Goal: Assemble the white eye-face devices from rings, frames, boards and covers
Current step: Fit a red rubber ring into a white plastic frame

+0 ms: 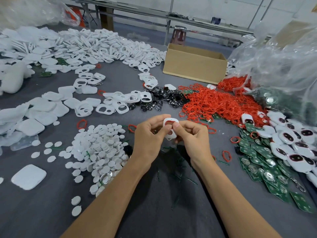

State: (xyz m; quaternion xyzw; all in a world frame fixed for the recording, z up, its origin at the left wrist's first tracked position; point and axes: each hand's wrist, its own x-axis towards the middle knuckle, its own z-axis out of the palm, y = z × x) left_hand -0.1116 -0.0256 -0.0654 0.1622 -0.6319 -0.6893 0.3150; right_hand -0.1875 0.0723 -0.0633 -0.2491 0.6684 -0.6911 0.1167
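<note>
Above the grey table's middle, both hands hold one white frame (169, 128) with a red ring seated in its upper opening. My left hand (150, 136) grips its left side. My right hand (192, 136) pinches its right side, thumb pressing on the ring. Red rings (214, 103) lie heaped to the right. Green boards (267, 170) are spread at the right, beside finished white eye-face devices (291, 143). White frames (118, 103) and square white covers (44, 107) lie at the left, and black lenses (163, 98) sit ahead.
A pile of white round discs (101, 148) lies left of my hands. A brown cardboard box (195, 64) stands at the back right. Clear plastic bags (283, 66) bulge at the far right. A large heap of white frames (103, 45) fills the back left.
</note>
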